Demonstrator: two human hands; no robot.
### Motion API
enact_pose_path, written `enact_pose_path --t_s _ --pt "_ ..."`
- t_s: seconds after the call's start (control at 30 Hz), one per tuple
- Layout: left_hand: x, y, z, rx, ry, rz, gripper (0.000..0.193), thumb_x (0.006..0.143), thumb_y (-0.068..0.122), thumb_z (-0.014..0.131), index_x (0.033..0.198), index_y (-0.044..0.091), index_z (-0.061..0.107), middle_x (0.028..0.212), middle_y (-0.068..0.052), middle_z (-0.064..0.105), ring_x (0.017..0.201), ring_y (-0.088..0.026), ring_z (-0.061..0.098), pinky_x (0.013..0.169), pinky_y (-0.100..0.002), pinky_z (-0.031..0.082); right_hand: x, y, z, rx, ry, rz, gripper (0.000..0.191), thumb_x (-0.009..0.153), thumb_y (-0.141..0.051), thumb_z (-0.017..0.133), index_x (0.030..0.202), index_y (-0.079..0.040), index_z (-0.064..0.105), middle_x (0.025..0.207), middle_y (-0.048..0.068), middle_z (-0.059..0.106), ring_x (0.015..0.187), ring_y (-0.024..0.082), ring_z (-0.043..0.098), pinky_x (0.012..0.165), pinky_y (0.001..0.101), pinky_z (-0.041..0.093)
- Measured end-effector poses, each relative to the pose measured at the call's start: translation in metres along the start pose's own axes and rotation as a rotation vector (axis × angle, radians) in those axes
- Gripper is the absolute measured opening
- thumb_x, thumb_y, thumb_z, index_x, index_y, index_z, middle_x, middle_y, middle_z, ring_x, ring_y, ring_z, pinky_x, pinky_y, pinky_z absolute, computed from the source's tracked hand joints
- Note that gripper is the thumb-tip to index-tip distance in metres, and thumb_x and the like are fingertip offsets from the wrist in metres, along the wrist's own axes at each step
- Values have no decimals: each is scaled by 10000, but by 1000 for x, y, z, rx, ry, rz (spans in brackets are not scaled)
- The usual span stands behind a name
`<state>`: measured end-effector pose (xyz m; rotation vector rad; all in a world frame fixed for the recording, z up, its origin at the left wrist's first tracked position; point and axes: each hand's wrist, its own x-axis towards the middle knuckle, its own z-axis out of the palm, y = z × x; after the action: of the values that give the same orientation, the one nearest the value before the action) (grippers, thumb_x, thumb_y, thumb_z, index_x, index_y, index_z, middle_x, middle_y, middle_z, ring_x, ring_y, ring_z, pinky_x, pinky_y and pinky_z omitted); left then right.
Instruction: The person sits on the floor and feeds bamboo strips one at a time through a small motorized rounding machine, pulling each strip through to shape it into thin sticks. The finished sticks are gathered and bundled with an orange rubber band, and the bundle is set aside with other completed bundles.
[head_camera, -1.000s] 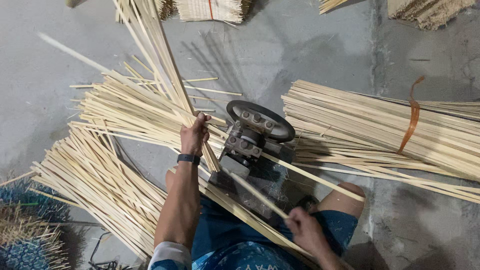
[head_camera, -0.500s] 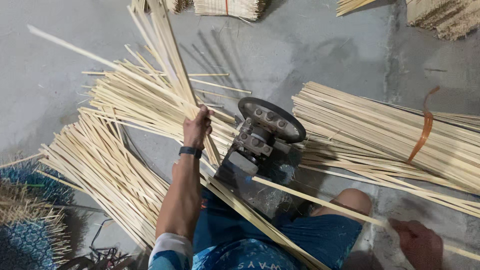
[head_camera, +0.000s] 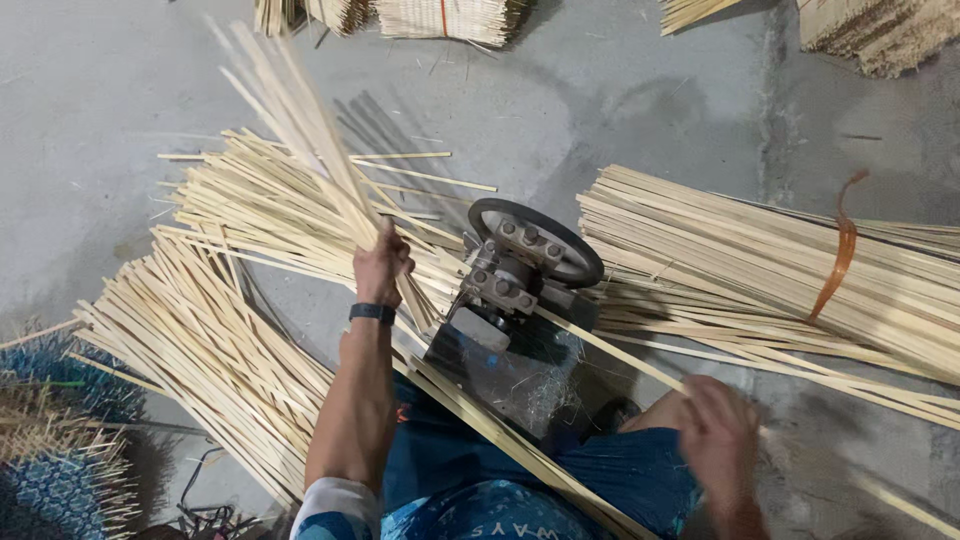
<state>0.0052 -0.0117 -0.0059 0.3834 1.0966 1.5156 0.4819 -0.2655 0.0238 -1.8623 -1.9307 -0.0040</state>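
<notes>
You are feeding bamboo strips through the small splitting machine (head_camera: 520, 275) that sits on the concrete floor (head_camera: 120, 90) in front of your knees. Your left hand (head_camera: 380, 265) is clenching a fanned bunch of strips (head_camera: 300, 120), holding it tilted up and away from you just to the left of the machine's black wheel (head_camera: 538, 240). Your right hand (head_camera: 718, 435) is gripping a single strip (head_camera: 610, 345) that is running out of the machine toward your right side; the hand is blurred, so the exact grip is hard to read, but the fingers are closing around the strip.

By the look of it, you are in the pulling part of the cycle: one strip is coming out of the machine while the next ones are waiting in your left hand. The next move is probably calling for you to draw that strip clear and lay it aside, then line up a fresh strip from the bunch with the machine's inlet, keeping your fingers well back from the wheel.

A loose heap of strips (head_camera: 200, 340) is lying to your left, and a tied bundle (head_camera: 760, 260) with an orange band (head_camera: 838, 255) is lying to your right.
</notes>
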Motion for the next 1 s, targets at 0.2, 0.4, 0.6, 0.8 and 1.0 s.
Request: enact_pose_path --t_s 0.2,0.4,0.6,0.8,1.0 --pt "-5 -22 8 60 -113 -18 249 908 120 793 1059 20 622 830 -48 667 598 -103 544 454 -261 436 14 -110 10 425 -628 188 233 867 -256 729 1040 -108 780 1003 84 738 948 251 726 825 384 569" --pt "-12 -23 23 92 -101 -41 276 886 125 775 1094 29 621 862 -96 723 588 -114 584 431 -260 467 -28 -116 54 410 -979 285 215 879 -302 741 939 -98 767 931 102 751 902 252 747 801 381 583" --pt "-13 -22 30 126 -152 -15 319 932 173 749 1154 -3 601 898 -125 730 584 -136 597 426 -268 471 -37 -74 65 438 -697 497 223 864 -277 731 983 -89 738 809 123 778 779 277 760 718 409 613" --pt "-10 -23 27 39 -156 -11 305 935 164 747 1162 32 593 890 -120 704 606 -136 594 439 -274 475 -34 -47 57 210 -434 438 262 793 -315 841 1004 -165 807 912 84 819 869 225 773 794 363 606" --pt "-9 -14 22 27 -134 -26 241 960 178 717 1124 53 594 878 -88 687 615 -127 559 463 -272 467 -25 39 22 392 -477 380 255 784 -177 821 1037 -182 856 993 98 849 999 227 799 933 413 597"
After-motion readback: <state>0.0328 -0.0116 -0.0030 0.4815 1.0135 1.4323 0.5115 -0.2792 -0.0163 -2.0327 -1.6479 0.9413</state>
